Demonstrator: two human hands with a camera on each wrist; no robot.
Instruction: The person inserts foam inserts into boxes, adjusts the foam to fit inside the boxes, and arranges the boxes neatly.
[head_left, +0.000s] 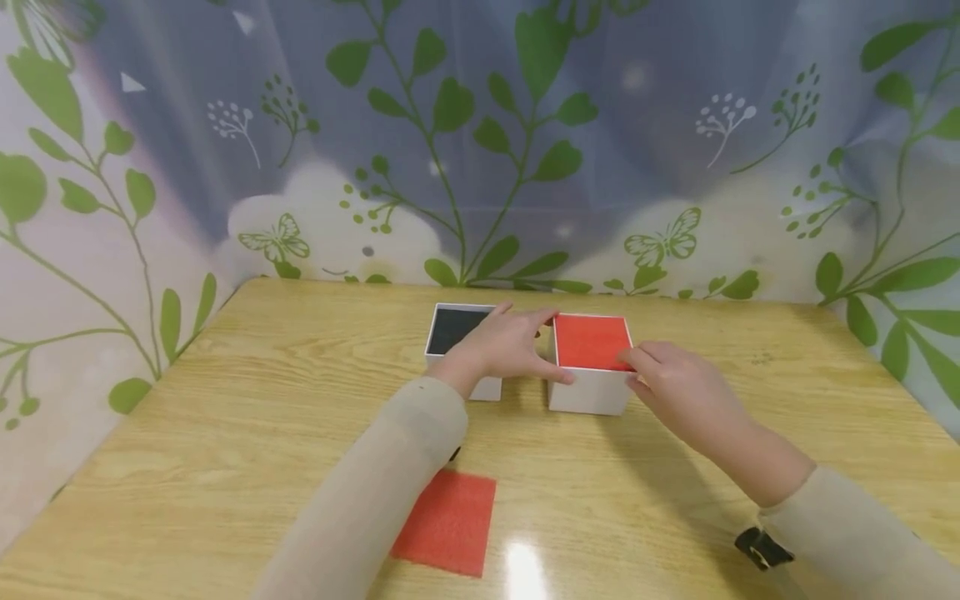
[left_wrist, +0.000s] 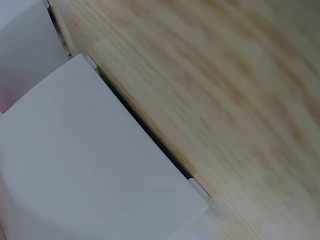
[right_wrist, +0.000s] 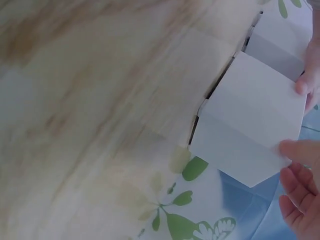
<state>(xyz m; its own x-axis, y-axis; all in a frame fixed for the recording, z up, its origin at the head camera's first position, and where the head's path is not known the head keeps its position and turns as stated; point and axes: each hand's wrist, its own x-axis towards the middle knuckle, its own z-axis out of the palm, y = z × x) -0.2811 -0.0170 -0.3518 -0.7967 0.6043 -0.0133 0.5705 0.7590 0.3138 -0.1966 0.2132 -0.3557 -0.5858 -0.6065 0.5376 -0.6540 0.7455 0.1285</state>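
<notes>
A white box [head_left: 588, 393] stands upright on the table, a red square [head_left: 592, 340] filling its top just inside the rim. My left hand [head_left: 510, 342] spans the box's left side, thumb at the near edge and a fingertip at the far corner. Thumb and fingers of my right hand [head_left: 678, 383] pinch the box's right rim beside the red square. In the right wrist view, the right thumb lies on the white wall [right_wrist: 250, 120]. Partly behind my left hand is a second white box [head_left: 489, 389] with a black top [head_left: 453, 329].
A loose red square sheet [head_left: 457, 525] lies flat near the table's front, partly covered by my left sleeve [head_left: 375, 492]. A patterned curtain [head_left: 480, 167] hangs behind the wooden table [head_left: 300, 375]. Under the right cuff shows a black strap-like piece [head_left: 761, 548].
</notes>
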